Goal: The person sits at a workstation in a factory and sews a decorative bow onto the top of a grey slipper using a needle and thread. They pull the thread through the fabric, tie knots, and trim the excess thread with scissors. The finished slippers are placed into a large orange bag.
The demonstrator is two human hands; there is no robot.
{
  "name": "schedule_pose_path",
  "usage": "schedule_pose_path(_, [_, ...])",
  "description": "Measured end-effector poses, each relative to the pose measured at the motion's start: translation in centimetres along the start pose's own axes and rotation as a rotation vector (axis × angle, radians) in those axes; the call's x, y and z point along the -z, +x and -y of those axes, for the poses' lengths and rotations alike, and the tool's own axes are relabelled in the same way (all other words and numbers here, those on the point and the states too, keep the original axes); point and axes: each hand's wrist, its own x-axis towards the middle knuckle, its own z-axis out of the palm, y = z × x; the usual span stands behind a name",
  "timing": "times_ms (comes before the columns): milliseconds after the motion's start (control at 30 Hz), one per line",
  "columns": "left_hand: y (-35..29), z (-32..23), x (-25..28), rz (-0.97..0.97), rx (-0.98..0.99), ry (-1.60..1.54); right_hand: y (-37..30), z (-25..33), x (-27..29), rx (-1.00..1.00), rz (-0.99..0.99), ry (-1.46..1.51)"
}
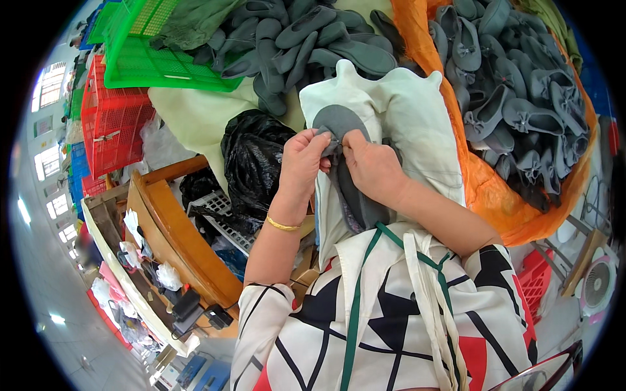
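A grey fabric shoe (342, 118) lies over my lap on a white padded cloth (417, 111), its rounded end pointing away from me. My left hand (301, 166) pinches its upper between thumb and fingers. Close beside it, my right hand (375, 166) is closed on the same part of the shoe, thumb and fingertips pressed together. A small gathered bit of grey fabric shows between the two hands; whether it is a bow I cannot tell. The near part of the shoe reaches down below my right hand, toward my apron (385, 244).
Ahead lies a heap of grey shoes (306, 42) beside a green plastic crate (137, 65). On the right, an orange sack (476, 189) holds many grey shoes with bows. A black plastic bag (254, 163), a wooden drawer unit (189, 241) and a red crate (112, 124) stand left.
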Motion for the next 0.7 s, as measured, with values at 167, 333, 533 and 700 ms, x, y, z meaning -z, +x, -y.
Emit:
schedule_pose_path(167, [-0.1,0.5,-0.1,-0.012,-0.032,-0.014,1.5,0.5,0.5,-0.123,0.011,0.322])
schedule_pose_path(333, [-0.6,0.7,-1.0,-0.043,-0.109,0.048,3.4,1.3,3.5,-0.244,0.198,0.37])
schedule_pose_path(533, [-0.3,1.2,-1.2,-0.047,-0.149,0.057,4.2,0.1,3.2,0.048,0.01,0.216])
schedule_pose_path(700, [0.1,1.4,-1.6,-0.049,-0.181,0.102,6.7,-2.1,0.3,0.079,-0.294,0.264])
